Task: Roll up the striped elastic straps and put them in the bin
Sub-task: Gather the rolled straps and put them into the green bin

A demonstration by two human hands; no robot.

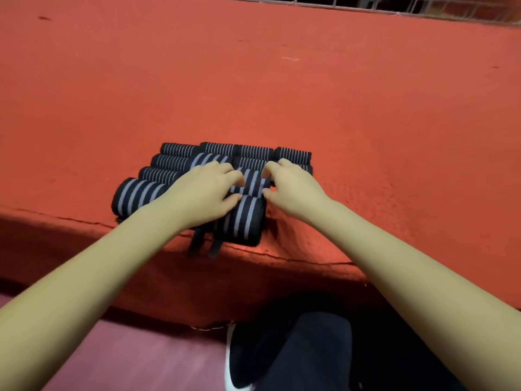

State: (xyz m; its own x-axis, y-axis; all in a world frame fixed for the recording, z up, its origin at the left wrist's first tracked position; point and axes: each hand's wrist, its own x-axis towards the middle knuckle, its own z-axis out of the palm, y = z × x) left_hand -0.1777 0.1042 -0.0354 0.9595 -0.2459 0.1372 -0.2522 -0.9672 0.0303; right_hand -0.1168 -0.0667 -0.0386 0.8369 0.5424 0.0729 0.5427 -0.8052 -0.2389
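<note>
Several black straps with white stripes lie rolled in rows on the red cloth-covered table. One strap lies flat toward the table's front edge, and its far end is wound into a small roll. My left hand and my right hand both pinch that roll, one from each side, fingers curled. Two black strap ends hang over the edge. No bin is in view.
The red table stretches far back to a grid-like barrier. Its front edge drops off just below the straps. A black shoe with a white sole and a dark trouser leg stand on the pinkish floor.
</note>
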